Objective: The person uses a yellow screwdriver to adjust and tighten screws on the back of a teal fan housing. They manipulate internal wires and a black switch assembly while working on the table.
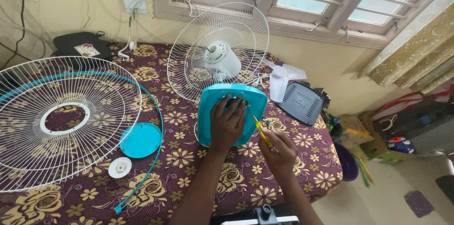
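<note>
Right hand (280, 151) closed around yellow-handled screwdriver (260, 130), tip directed at teal plastic fan base (211, 111). Left hand (227, 122) spread flat, pressed on same base, nothing gripped. Round teal plastic cap (140, 140) noted left of left hand. White wire fan guard with motor (218, 50) observed beyond base.

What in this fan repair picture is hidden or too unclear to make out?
All in the head view:
- What lies under the left hand on the turquoise fan housing: the palm covers it.
- The tip of the yellow screwdriver held in the right hand: too small to tell whether it sits in a screw.
- The loose front grille: cut off by the left edge.
- The motor: partly behind the rear grille's wires.
</note>
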